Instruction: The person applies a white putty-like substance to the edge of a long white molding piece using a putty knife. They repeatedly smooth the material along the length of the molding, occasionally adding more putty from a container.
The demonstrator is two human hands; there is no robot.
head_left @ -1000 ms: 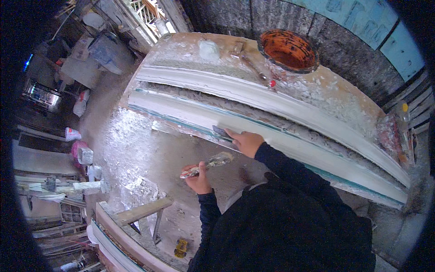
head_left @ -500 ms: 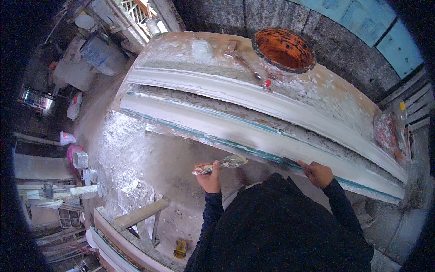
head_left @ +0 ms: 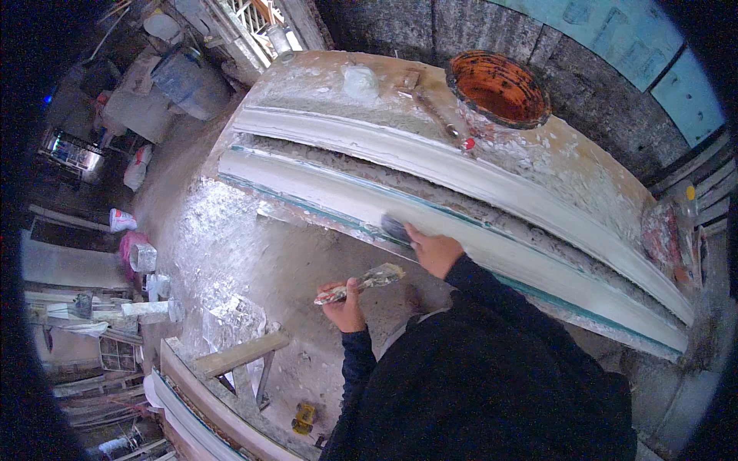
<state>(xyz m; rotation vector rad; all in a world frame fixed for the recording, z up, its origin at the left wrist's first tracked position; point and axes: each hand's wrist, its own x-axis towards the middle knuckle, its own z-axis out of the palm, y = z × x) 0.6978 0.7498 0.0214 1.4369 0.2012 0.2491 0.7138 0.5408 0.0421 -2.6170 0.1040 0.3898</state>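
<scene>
My left hand (head_left: 344, 311) is closed round the handle end of a plaster-spattered paintbrush (head_left: 377, 277), held over the floor in front of the bench. The brush's pale, widened end points right. My right hand (head_left: 437, 253) grips a dark, flat, scraper-like tool (head_left: 397, 228), blurred by motion. This tool lies against the front edge of the nearer long white moulding (head_left: 338, 190), which has teal edges. Behind it, the second white moulding (head_left: 430, 157) runs alongside, with a gap between the two. My fingers partly hide the tool's grip.
An orange-lined round tub (head_left: 503, 88), a whitish lump (head_left: 361, 83) and a brush-like tool (head_left: 438, 114) sit on the plaster-covered bench (head_left: 592, 165). A wooden beam (head_left: 240, 355) and another moulding (head_left: 201, 426) stand lower left. A yellow tool (head_left: 304, 419) lies on the floor.
My right hand has slid the dark tool leftward along the nearer moulding's front edge. My left hand still holds the brush, now slightly lower and tilted more upward. The view has shifted slightly.
</scene>
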